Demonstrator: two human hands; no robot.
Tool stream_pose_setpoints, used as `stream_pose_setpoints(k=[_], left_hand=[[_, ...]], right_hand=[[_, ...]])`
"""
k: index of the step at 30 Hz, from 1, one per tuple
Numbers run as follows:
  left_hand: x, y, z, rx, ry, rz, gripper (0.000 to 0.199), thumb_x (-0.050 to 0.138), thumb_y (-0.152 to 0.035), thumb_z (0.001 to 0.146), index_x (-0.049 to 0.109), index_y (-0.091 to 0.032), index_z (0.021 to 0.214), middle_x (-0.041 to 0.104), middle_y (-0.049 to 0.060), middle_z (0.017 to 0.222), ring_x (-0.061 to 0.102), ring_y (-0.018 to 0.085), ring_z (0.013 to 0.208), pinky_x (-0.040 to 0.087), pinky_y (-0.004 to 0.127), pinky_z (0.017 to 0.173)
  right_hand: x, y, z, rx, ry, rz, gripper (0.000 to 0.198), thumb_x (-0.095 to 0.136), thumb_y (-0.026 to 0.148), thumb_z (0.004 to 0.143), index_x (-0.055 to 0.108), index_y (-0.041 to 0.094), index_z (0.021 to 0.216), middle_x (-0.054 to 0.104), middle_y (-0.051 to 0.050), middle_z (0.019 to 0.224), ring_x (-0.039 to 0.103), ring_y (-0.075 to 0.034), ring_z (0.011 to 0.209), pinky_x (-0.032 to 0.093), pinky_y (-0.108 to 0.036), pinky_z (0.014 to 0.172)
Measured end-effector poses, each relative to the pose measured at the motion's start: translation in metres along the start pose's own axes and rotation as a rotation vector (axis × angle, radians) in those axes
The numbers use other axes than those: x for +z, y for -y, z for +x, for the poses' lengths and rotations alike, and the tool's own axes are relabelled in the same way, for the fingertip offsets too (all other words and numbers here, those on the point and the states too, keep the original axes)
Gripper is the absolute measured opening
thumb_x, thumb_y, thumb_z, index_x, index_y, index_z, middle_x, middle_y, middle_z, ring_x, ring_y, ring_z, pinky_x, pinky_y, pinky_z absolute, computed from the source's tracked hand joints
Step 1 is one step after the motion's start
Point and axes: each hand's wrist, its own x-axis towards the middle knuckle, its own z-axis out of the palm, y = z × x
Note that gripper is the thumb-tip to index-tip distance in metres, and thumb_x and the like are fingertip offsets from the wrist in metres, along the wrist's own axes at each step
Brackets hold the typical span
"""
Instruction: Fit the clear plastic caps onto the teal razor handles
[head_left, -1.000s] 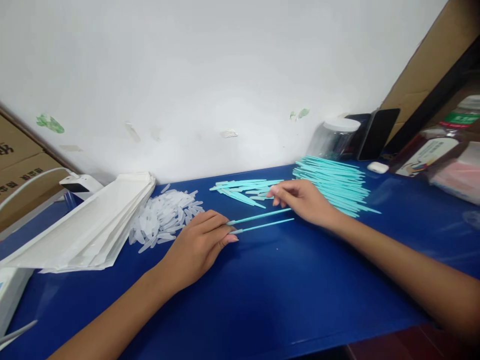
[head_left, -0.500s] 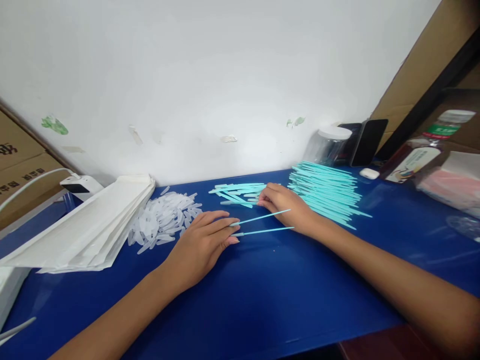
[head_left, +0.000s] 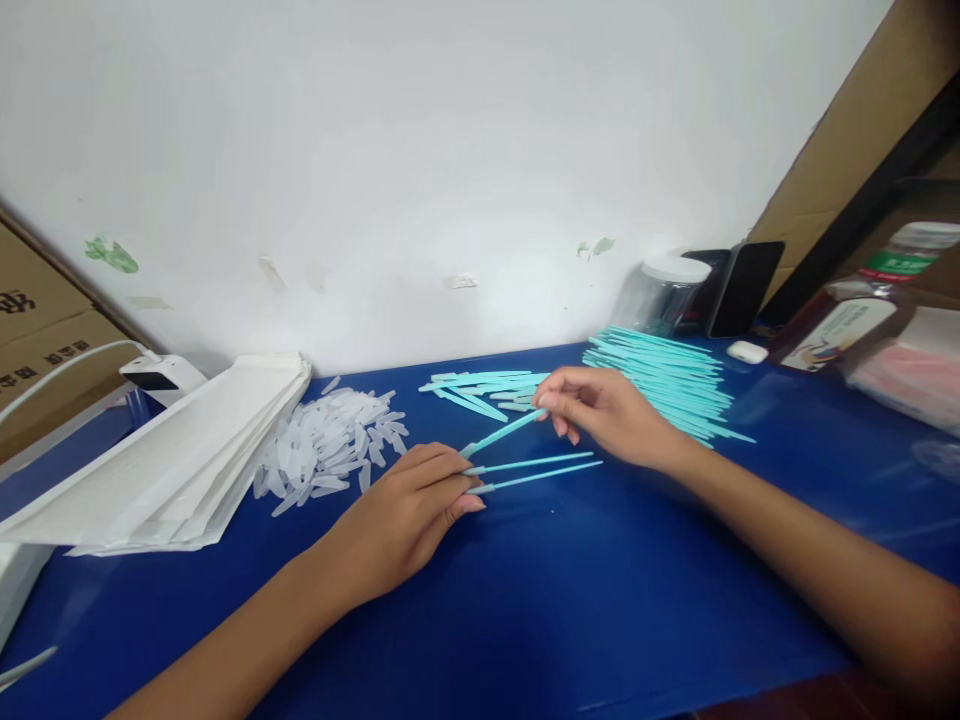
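Clamping slim turquoise plastic sticks [head_left: 538, 462] in left grip [head_left: 420, 505] and right grip [head_left: 600, 405]. At nine o'clock, black characters [head_left: 51, 358] on brown cardboard box [head_left: 45, 315]; at three, illegible white label [head_left: 836, 335] on dark-red bottle [head_left: 817, 308].

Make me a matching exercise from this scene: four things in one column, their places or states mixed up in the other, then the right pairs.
Column one:
1. Left hand
2. Right hand
3. Pile of clear pieces
4. Lidded jar

Column two:
A. Behind the large heap of turquoise sticks
B. Pinching the end of one turquoise stick
C. Between the white packets and a hand
D. Holding two turquoise sticks side by side

Pairs: 1-D, 2-B, 3-C, 4-A
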Motion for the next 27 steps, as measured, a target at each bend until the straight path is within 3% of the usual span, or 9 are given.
stream_pose_setpoints(k=[3, 7, 9, 16, 19, 22, 27], left_hand=[[0.000, -0.002, 0.001, 0.023, -0.050, 0.000, 0.023, 0.056, -0.015, 0.108, 0.069, -0.014, 0.128, 0.075, 0.012, 0.116, 0.067, 0.024, 0.116, 0.058, 0.042, 0.105], [-0.001, -0.006, 0.000, 0.048, -0.067, 0.048, 0.025, 0.054, -0.017, 0.109, 0.068, -0.016, 0.129, 0.076, 0.011, 0.120, 0.069, 0.024, 0.123, 0.056, 0.048, 0.116], [0.000, -0.008, -0.001, 0.065, -0.070, 0.064, 0.024, 0.052, -0.018, 0.110, 0.068, -0.015, 0.129, 0.076, 0.011, 0.121, 0.070, 0.024, 0.124, 0.056, 0.048, 0.118], [0.001, -0.016, 0.003, 0.107, -0.046, 0.019, 0.023, 0.052, -0.017, 0.110, 0.067, -0.013, 0.127, 0.076, 0.011, 0.120, 0.073, 0.021, 0.121, 0.048, 0.055, 0.126], [0.002, -0.018, 0.004, 0.115, -0.033, 0.012, 0.023, 0.053, -0.015, 0.109, 0.067, -0.011, 0.127, 0.076, 0.011, 0.119, 0.072, 0.021, 0.122, 0.046, 0.056, 0.127], [0.003, -0.018, 0.004, 0.131, -0.035, 0.017, 0.022, 0.053, -0.014, 0.109, 0.068, -0.010, 0.125, 0.076, 0.012, 0.118, 0.072, 0.021, 0.121, 0.046, 0.054, 0.128], [0.003, -0.021, 0.005, 0.151, -0.015, 0.064, 0.021, 0.054, -0.015, 0.108, 0.069, -0.009, 0.122, 0.075, 0.012, 0.115, 0.072, 0.022, 0.118, 0.045, 0.055, 0.128]], right_hand=[[0.006, -0.019, 0.008, 0.024, -0.085, -0.103, 0.052, 0.039, 0.056, 0.111, 0.073, 0.018, 0.102, 0.072, -0.006, 0.076, 0.062, -0.018, 0.063, 0.048, -0.030, 0.059], [0.006, -0.036, 0.016, -0.052, -0.091, -0.271, 0.028, 0.072, 0.048, 0.097, 0.076, 0.021, 0.092, 0.071, -0.007, 0.093, 0.061, -0.021, 0.082, 0.046, -0.034, 0.075], [0.004, -0.038, 0.017, -0.087, -0.051, -0.327, 0.021, 0.077, 0.042, 0.094, 0.075, 0.021, 0.091, 0.069, -0.008, 0.096, 0.060, -0.024, 0.090, 0.044, -0.035, 0.080], [0.000, -0.026, 0.012, -0.141, 0.093, -0.422, 0.026, 0.055, 0.037, 0.108, 0.066, 0.020, 0.091, 0.067, -0.010, 0.099, 0.054, -0.027, 0.096, 0.042, -0.039, 0.085], [-0.007, -0.022, 0.006, -0.070, 0.204, -0.352, 0.025, 0.060, 0.044, 0.105, 0.067, 0.020, 0.104, 0.065, -0.010, 0.110, 0.056, -0.026, 0.102, 0.044, -0.038, 0.088], [-0.018, -0.021, 0.000, 0.020, 0.299, -0.305, 0.026, 0.067, 0.048, 0.101, 0.070, 0.022, 0.103, 0.065, -0.009, 0.108, 0.058, -0.026, 0.101, 0.045, -0.037, 0.086], [-0.026, -0.002, -0.003, 0.025, 0.213, -0.262, 0.022, 0.063, 0.042, 0.105, 0.067, 0.022, 0.098, 0.070, -0.005, 0.098, 0.062, -0.022, 0.091, 0.046, -0.035, 0.081]])
